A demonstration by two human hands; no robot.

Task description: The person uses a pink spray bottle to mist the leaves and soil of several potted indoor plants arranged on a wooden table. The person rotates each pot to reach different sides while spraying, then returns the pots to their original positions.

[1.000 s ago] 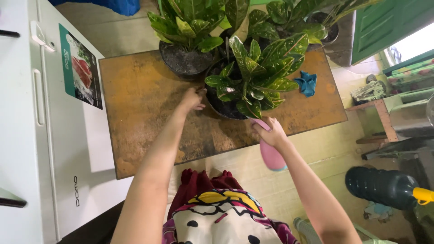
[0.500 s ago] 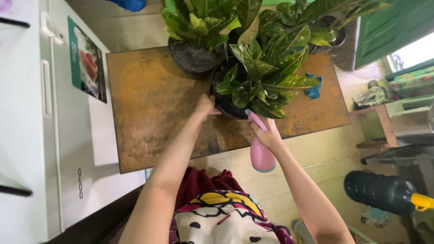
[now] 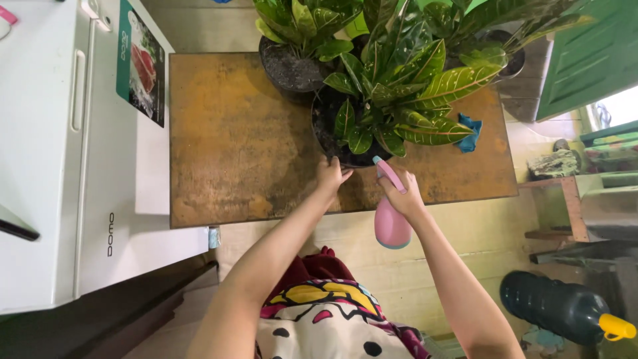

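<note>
The left hand (image 3: pixel 330 174) rests against the near rim of a black plant pot (image 3: pixel 325 129), its fingers spread and pressed on the pot's edge rather than wrapped around it. The pot stands toward the far middle of a worn, rust-brown bench (image 3: pixel 232 146) and holds a plant with green and yellow variegated leaves (image 3: pixel 412 86) that spread out over the pot and hide most of its soil.

The right hand (image 3: pixel 403 196) is closed around the neck of a pink spray bottle (image 3: pixel 389 223), fingers on the trigger. The bottle hangs over the near edge of the bench, its body below the hand and its nozzle up against the front of the pot, just beside the lowest leaves. The two hands are near each other, both at the pot's near side.

A second pot of dark soil (image 3: pixel 289 66) sits just behind and to the left of the first, touching or nearly touching it, with its own leafy plant. A blue cloth (image 3: pixel 470 131) lies crumpled on the bench to the right of the leaves. A white fridge (image 3: pixel 60 166) stands to the left of the bench. On the floor at lower right lies a dark bottle with a yellow cap (image 3: pixel 561 307).
</note>
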